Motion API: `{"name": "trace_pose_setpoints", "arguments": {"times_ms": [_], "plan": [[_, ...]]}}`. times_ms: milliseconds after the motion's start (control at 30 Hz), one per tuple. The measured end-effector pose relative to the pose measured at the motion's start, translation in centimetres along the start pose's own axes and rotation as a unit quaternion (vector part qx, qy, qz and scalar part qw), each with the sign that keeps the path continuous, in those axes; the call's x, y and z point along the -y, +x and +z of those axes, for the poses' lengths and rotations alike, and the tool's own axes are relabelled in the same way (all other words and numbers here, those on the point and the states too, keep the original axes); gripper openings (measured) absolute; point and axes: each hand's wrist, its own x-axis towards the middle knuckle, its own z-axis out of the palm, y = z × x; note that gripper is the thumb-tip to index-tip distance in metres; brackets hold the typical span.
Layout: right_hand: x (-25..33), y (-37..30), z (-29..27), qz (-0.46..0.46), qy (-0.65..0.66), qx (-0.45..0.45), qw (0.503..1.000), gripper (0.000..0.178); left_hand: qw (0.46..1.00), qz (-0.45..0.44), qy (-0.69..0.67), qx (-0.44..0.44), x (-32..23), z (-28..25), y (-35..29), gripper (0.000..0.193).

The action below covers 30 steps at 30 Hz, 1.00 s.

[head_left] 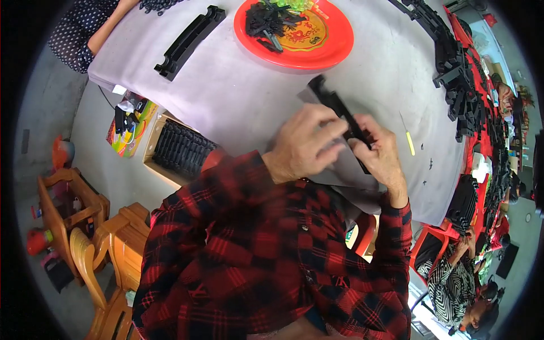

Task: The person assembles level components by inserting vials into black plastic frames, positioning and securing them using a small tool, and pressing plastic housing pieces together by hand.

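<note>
A long black plastic part (341, 107) with notched ends slants over the near side of the cloth-covered table. My right hand (381, 148) is closed around its lower half, thumb on the near face. Beside it, my left hand (309, 141) is blurred by motion; its fingers are bent but apart, with fingertips close to the part, and nothing shows between them. A similar black part (190, 42) lies at the far left. A red plate (334, 48) at the back bears small black pieces (263, 24) and yellow-green ones (292, 5).
Right of my hands lies a thin tool with a yellow handle (410, 143), near tiny black bits (430, 164). Black parts (456, 79) pile along the right edge. A cardboard box of black parts (180, 150) stands lower left, near wooden chairs (113, 243). Other people sit nearby.
</note>
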Motion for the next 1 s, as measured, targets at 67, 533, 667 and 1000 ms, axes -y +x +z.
{"name": "trace_pose_setpoints", "arguments": {"times_ms": [67, 533, 667, 1000], "plan": [[0.5, 0.2, -0.6, -0.009, -0.094, 0.054, 0.994, 0.034, 0.997, -0.018, 0.064, -0.03, 0.8, -0.3, 0.4, 0.055], [0.1, 14.7, -3.4, -0.134, -0.125, -0.089, 0.979, 0.021, 0.988, -0.097, 0.067, 0.099, 4.4, -0.9, 1.0, 0.054], [-0.8, 23.2, -0.9, -0.174, -0.154, -0.138, 0.963, 0.021, 0.987, -0.11, 0.04, 0.114, 4.4, -1.1, 1.0, 0.051], [-1.9, 31.0, 4.2, -0.143, -0.47, -0.139, 0.86, 0.021, 0.984, -0.13, 0.015, 0.123, 4.1, -1.3, 0.6, 0.043]]}}
